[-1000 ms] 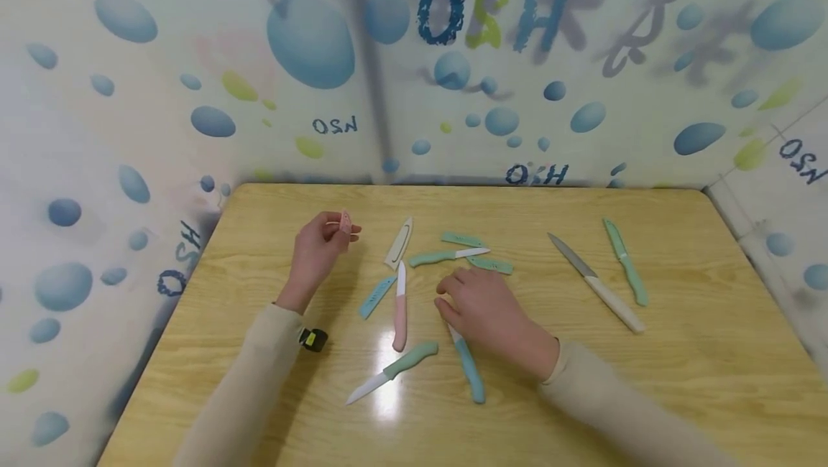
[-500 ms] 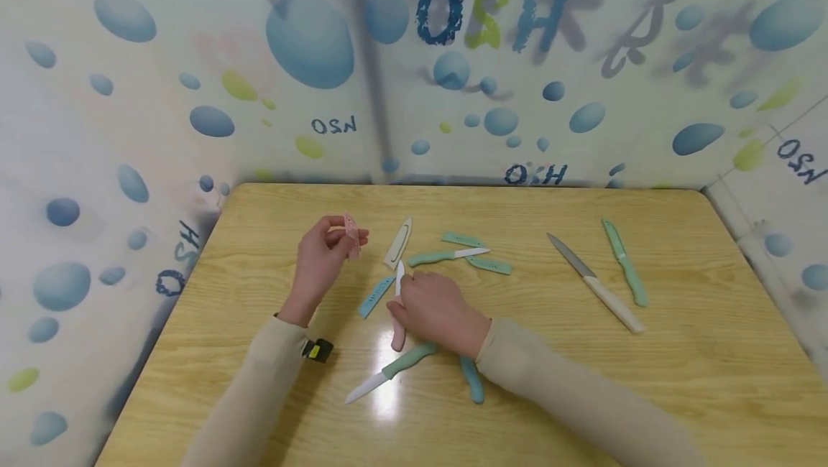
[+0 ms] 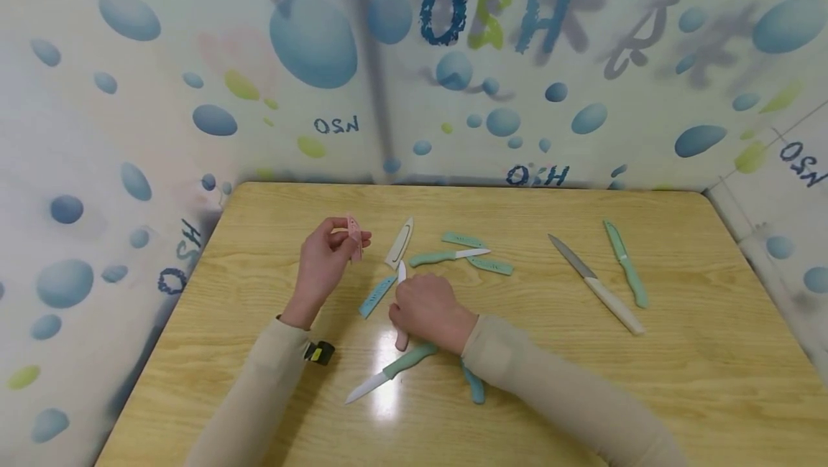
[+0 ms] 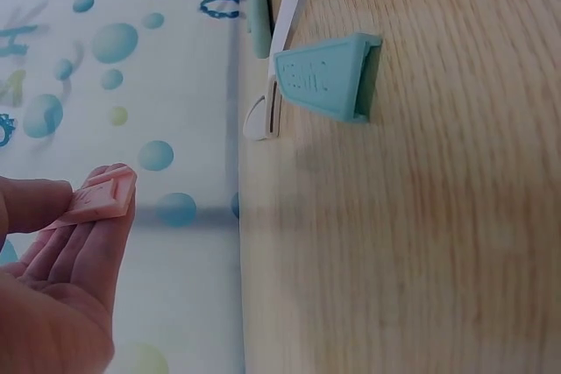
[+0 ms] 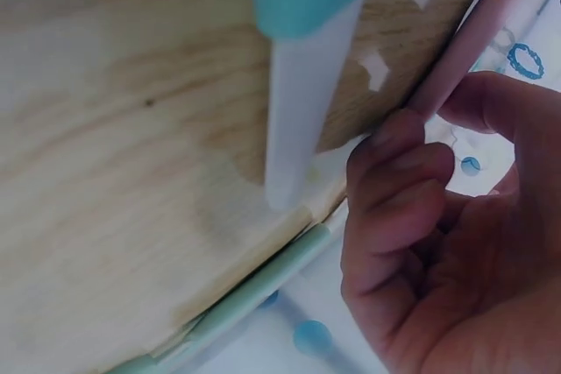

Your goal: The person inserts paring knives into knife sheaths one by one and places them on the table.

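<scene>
My left hand [image 3: 323,251] pinches a small pink knife sheath [image 3: 354,237] between thumb and fingers, raised over the left of the table; the left wrist view shows the sheath [image 4: 101,203] lying along the fingers. At the table's middle, my right hand [image 3: 430,309] has thumb and fingertips at the handle of a pink paring knife [image 3: 402,341] with a white blade. In the right wrist view the thumb and curled fingers are on either side of that handle [image 5: 469,45]. A blue sheath [image 3: 377,297] lies just left of the knife, and a white sheath [image 3: 399,244] lies beyond it.
Near my right forearm lies a blue-handled knife [image 3: 474,384], partly covered. A green knife [image 3: 409,359] points its white blade left. Farther back are another green knife [image 3: 433,258] and two green sheaths [image 3: 489,266]. A cream-handled knife [image 3: 611,302] and a sheathed green knife [image 3: 630,276] lie right.
My right hand has moved left from above the blue knife to the pink knife and lowered onto its handle. My left hand, still holding the pink sheath, has shifted slightly right.
</scene>
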`<state>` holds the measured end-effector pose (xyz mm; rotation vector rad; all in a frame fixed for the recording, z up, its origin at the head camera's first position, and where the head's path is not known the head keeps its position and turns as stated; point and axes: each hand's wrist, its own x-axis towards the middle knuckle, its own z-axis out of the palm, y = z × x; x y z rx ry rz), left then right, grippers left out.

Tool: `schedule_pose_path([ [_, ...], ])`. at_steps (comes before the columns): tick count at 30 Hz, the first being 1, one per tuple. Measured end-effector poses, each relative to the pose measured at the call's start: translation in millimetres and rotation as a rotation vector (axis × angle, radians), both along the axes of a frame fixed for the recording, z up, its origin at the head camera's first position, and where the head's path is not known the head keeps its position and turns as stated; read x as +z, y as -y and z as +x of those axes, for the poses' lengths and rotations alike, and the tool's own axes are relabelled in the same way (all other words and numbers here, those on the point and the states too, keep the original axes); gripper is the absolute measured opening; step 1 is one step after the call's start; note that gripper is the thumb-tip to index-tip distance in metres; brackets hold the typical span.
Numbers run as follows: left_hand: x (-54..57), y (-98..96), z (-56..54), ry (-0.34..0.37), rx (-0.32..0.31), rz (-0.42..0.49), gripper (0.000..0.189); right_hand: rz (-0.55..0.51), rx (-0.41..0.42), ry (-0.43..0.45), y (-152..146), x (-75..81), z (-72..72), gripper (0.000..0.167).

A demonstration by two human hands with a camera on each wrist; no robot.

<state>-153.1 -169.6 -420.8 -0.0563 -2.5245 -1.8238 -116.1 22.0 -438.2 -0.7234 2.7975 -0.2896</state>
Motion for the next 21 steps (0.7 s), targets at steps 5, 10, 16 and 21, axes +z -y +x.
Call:
schedule_pose_path([
  [5, -0.9, 0.2, -0.2, 0.001, -0.003, 0.022, 0.03, -0.008, -0.03, 0.073, -0.6, -1.3, -3.0, 0.045],
  [10, -1.1, -1.1, 0.0, 0.019, -0.004, 0.066, 0.032, 0.002, -0.063, 0.111, -4.6, -2.1, -5.3, 0.046],
  [16, -2.1, -2.7, -0.1, 0.031, 0.004, 0.168, 0.031, -0.128, -0.123, 0.151, -16.7, 3.2, -2.1, 0.039],
  [21, -0.3, -5.2, 1.4, 0.028, -0.005, 0.247, 0.03, -0.325, -0.157, 0.245, -34.3, 12.1, 3.9, 0.018],
])
